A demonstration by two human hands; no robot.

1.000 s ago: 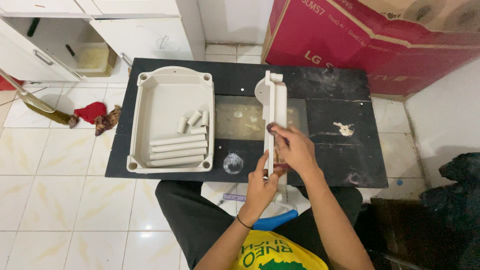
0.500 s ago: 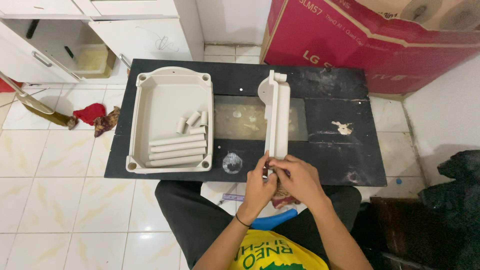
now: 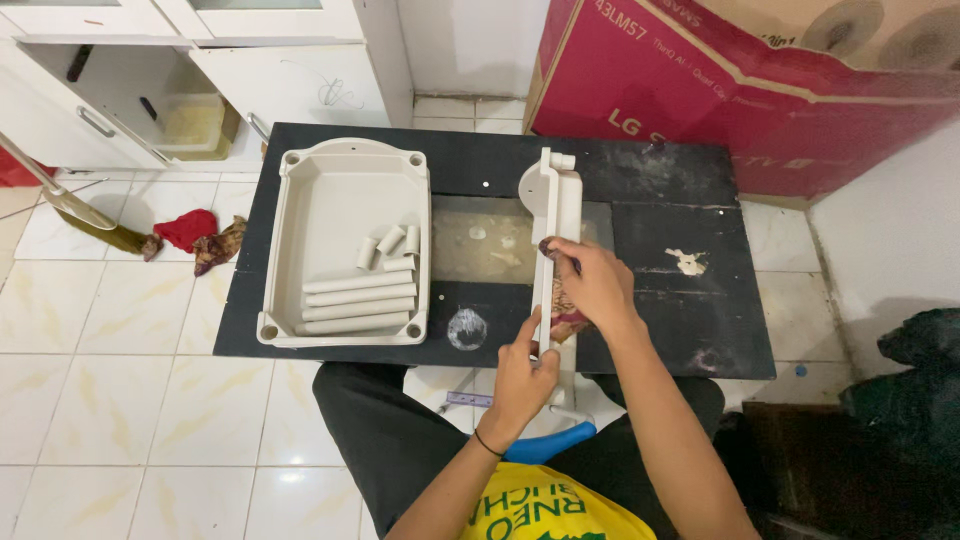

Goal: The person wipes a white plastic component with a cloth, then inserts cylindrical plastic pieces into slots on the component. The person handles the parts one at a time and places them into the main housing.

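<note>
Head view shows us seated at a black rectangular worktop (image 3: 680,330) with a long, narrow cream plastic part (image 3: 556,230) standing on edge along its middle, running away from us. Our left hand (image 3: 522,378) has its grip clamped on the near end of that part, thumb up against its left face. Our right hand (image 3: 598,288) lies over the part's right side, its grip closed around a small piece of reddish-brown patterned sheet (image 3: 566,312) pressed against the plastic; a fingertip (image 3: 549,246) reaches the top edge.

Left of the part sits a cream rectangular plastic tray (image 3: 300,190) holding four long cream tubes (image 3: 356,304) side by side and a few short tube pieces (image 3: 390,244) above them. A dull recessed panel (image 3: 482,244) lies between tray and part. Behind the worktop stand a large red cardboard box (image 3: 700,90) and white cabinets (image 3: 280,70); a red rag (image 3: 186,228) lies on the tiled floor (image 3: 120,400).
</note>
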